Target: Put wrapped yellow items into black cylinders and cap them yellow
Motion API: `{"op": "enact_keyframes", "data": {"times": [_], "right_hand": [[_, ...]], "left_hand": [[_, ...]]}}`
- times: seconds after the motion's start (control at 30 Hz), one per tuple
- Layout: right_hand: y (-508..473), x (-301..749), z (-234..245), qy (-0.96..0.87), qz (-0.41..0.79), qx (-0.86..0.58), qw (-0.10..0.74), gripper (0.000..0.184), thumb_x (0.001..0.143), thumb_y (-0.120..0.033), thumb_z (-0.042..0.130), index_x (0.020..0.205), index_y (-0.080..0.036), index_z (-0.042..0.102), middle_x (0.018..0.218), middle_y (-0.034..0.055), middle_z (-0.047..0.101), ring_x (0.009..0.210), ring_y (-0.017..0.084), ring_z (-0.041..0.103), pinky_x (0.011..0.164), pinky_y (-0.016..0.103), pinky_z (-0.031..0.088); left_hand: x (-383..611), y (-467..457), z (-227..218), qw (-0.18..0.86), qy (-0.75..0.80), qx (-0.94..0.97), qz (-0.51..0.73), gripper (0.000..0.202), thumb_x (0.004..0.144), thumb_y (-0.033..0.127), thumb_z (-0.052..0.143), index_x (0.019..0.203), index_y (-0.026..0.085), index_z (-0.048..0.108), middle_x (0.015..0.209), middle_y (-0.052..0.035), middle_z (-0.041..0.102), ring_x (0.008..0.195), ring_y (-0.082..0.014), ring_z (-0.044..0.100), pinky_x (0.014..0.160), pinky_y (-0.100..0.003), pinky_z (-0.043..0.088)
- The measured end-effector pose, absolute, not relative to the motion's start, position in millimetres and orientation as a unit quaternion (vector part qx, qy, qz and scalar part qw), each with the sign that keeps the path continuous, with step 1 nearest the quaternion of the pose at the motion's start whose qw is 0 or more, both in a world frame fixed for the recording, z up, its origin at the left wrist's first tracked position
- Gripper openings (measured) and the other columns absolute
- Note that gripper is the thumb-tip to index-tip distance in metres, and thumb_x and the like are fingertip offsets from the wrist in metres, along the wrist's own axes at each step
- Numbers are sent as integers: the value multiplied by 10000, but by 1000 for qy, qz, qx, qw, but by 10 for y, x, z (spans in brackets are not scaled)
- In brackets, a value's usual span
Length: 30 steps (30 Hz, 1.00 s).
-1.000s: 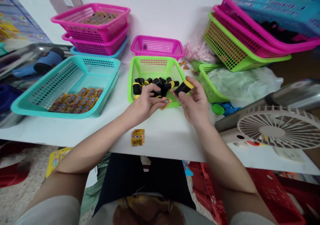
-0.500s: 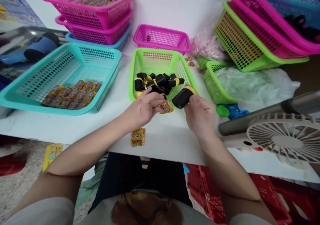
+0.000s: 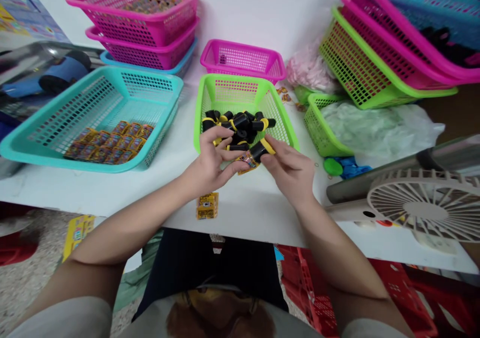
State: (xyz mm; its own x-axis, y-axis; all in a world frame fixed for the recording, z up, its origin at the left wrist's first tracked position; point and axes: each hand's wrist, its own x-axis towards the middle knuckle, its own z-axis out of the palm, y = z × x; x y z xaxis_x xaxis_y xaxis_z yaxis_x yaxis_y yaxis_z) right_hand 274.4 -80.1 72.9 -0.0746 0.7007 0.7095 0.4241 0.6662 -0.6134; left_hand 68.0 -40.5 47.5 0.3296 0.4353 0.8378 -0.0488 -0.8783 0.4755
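Between finger and thumb, my left hand grips a small yellow printed wrapper. My right hand holds a black cylinder with a yellow rim, its black end against the wrapper. Whether the cylinder is inside the wrapper or only touching it, I cannot tell. Right behind both hands, several more black and yellow cylinders lie in a lime green basket. A flat stack of yellow printed wrappers rests on the table below my left wrist.
A turquoise basket at left holds rows of wrapped pieces. Stacked pink baskets stand behind it, and another pink basket at the back. Tilted baskets, a plastic bag and a fan occupy the right.
My right hand has moved left, bringing the black cylinder from apart to against the wrapper. My left hand's fingers have spread around the wrapper.
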Motion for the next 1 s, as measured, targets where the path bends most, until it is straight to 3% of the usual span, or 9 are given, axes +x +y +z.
{"op": "enact_keyframes", "data": {"times": [0.1,0.2,0.4,0.5,0.57,0.63,0.8,0.9,1.0], "right_hand": [[-779,2753,719,-770,48,-300,561,406,927,-376,754,1331,-368,720,1108,19,815,964,200,768,916,403,641],[-776,2748,706,-798,52,-248,548,501,951,-301,726,1435,-392,632,1166,34,796,1022,204,756,926,404,628],[-813,2756,704,-830,12,-279,483,463,1060,-294,499,1516,-357,550,1405,106,677,1259,249,654,939,444,612],[-822,2743,680,-849,-51,-266,453,548,1033,-400,554,1567,-303,479,1427,145,616,1305,294,597,991,496,584],[-836,2708,658,-851,-82,-292,429,729,962,-575,629,1588,-257,432,1415,174,573,1322,334,565,1031,537,561],[-860,2654,645,-842,-114,-319,419,863,899,-628,693,1605,-243,380,1351,170,577,1284,335,581,1039,531,559],[-969,2507,661,-826,-154,-283,462,744,958,-283,638,1618,-268,295,1239,107,641,1173,257,652,979,439,608],[-1056,2445,666,-814,-139,-269,496,733,944,-296,645,1603,-237,330,1262,117,645,1180,264,654,980,436,622],[-1114,2396,647,-810,-142,-266,504,746,930,-305,667,1596,-183,354,1258,144,659,1184,285,656,996,444,626]], "left_hand": [[638,-405,504,229,155,773,571,567,913,380,794,1348,267,447,1266,-63,578,1053,-196,771,1241,-594,428],[593,-381,483,219,152,775,573,741,769,385,924,1330,265,454,1301,-63,573,1081,-208,759,1264,-626,384],[623,-441,422,287,173,717,611,921,646,372,998,1362,295,423,1393,-74,526,899,-152,788,1068,-434,620],[661,-528,490,369,185,682,604,938,692,337,976,1367,332,325,1200,-14,667,795,-134,783,866,-343,677],[680,-566,549,404,191,678,584,910,733,328,951,1343,334,277,1038,31,722,746,-121,770,767,-279,662],[698,-583,590,414,193,677,577,913,722,340,956,1319,338,266,1020,43,734,728,-101,756,722,-229,635],[743,-632,616,461,185,663,560,886,699,418,960,1271,351,287,1126,31,682,746,-67,730,652,-168,583],[746,-715,646,552,135,679,466,653,876,444,817,1237,337,284,959,65,672,651,-70,699,549,-154,537],[737,-792,678,606,116,692,376,478,976,342,667,1228,309,262,774,87,633,552,-104,680,484,-186,519]]}}
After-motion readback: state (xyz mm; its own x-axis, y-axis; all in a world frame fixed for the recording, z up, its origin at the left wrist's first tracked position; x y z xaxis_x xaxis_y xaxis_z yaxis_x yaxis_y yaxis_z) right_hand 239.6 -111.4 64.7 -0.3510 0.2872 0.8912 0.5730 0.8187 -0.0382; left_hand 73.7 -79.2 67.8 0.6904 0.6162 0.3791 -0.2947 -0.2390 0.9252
